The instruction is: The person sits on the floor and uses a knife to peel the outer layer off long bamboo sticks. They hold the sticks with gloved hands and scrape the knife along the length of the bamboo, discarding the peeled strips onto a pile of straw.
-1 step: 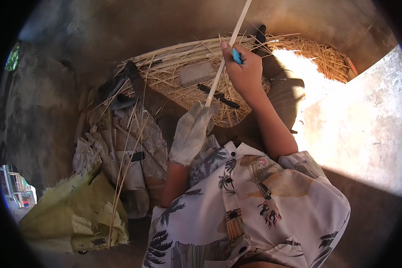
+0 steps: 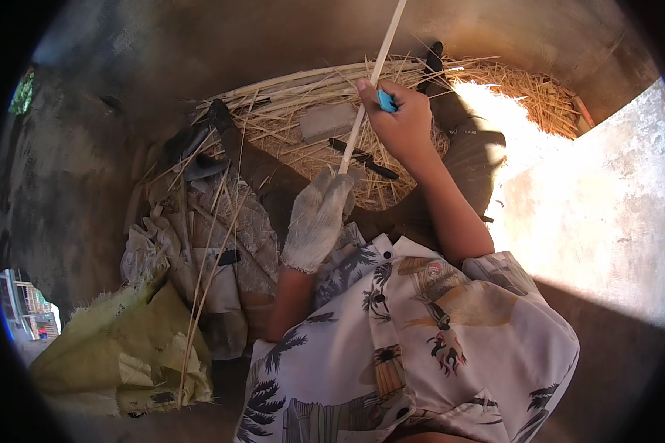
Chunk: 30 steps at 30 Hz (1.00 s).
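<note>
Seen from above, a person sat working a long pale bamboo strip (image 2: 369,85) that ran up and away from the lap toward the top of the view. The left hand (image 2: 316,218), in a worn white glove, was closed around the strip's lower end. The bare right hand (image 2: 397,122) was curled shut higher up, pressing a small blue-handled tool (image 2: 385,100) against the strip. Beneath the hands lay a heap of straw-coloured shavings (image 2: 303,140), a dark knife (image 2: 362,157) and a grey block (image 2: 327,122).
</note>
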Available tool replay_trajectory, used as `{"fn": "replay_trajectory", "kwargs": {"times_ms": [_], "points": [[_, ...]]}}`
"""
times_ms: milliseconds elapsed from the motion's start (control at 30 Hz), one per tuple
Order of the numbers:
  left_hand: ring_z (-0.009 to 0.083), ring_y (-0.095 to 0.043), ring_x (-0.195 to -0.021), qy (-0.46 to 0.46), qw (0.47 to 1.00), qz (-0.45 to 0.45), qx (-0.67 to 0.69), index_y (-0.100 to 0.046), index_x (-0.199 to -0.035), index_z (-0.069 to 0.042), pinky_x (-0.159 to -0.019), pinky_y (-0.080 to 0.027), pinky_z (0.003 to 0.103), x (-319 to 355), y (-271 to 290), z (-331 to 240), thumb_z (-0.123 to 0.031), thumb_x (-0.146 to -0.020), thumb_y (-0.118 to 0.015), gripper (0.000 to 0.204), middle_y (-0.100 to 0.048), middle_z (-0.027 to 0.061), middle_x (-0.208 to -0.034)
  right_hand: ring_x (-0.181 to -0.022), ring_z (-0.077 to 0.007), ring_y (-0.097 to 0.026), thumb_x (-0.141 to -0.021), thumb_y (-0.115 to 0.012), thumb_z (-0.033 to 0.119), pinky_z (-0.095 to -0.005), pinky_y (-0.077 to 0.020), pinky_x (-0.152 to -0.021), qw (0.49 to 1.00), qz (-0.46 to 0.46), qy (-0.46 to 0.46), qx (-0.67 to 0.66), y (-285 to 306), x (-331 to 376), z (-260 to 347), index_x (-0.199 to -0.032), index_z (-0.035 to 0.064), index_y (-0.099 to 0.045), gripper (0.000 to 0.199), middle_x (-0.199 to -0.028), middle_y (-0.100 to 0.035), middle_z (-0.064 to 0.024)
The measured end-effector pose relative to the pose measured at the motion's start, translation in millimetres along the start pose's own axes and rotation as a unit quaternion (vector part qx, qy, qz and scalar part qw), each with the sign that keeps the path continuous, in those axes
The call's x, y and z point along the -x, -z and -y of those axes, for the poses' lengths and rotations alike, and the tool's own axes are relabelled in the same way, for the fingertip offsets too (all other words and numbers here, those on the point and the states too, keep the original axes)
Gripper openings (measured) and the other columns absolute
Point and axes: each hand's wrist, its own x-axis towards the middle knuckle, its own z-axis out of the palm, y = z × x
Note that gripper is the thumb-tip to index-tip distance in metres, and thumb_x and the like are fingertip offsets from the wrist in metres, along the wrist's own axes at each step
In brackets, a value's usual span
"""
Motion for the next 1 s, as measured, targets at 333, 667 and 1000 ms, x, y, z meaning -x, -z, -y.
{"fn": "replay_trajectory", "kwargs": {"times_ms": [333, 667, 1000], "points": [[0.0068, -0.042, -0.050, 0.048, 0.965, 0.039, 0.255, -0.064, -0.108, -0.006, -0.042, -0.029, 0.022, 2, 14, -5, -0.030, -0.101, -0.056, 0.026, -0.051, -0.0020, -0.069, -0.054, -0.0331, -0.058, -0.085, -0.069, 0.017, -0.0399, -0.0437, -0.051, 0.961, 0.020, 0.273, 0.036, -21, 22, -1, -0.065, 0.0099, -0.056, 0.025, -0.061, -0.059, -0.0089], [0.0313, -0.060, -0.061, -0.134, 0.965, -0.144, -0.171, -0.058, -0.094, 0.003, -0.055, -0.043, 0.042, 4, -19, 9, -0.028, -0.103, -0.051, 0.034, -0.057, 0.0175, -0.068, -0.053, -0.0280, -0.061, -0.077, -0.068, 0.009, -0.0378, -0.0465, -0.049, 0.951, -0.101, 0.247, 0.155, -22, -4, -17, -0.065, 0.0107, -0.056, 0.017, -0.061, -0.059, -0.0076], [0.0357, -0.065, -0.069, -0.188, 0.951, -0.014, -0.246, -0.060, -0.102, -0.002, -0.058, -0.049, 0.043, 33, -30, 22, -0.021, -0.102, -0.049, 0.022, -0.061, 0.0202, -0.078, -0.072, -0.0399, -0.067, -0.080, -0.067, 0.022, -0.0479, -0.0518, -0.065, 0.954, -0.211, -0.064, 0.205, 73, -165, -42, -0.077, 0.0080, -0.071, 0.014, -0.072, -0.067, -0.0169]]}}
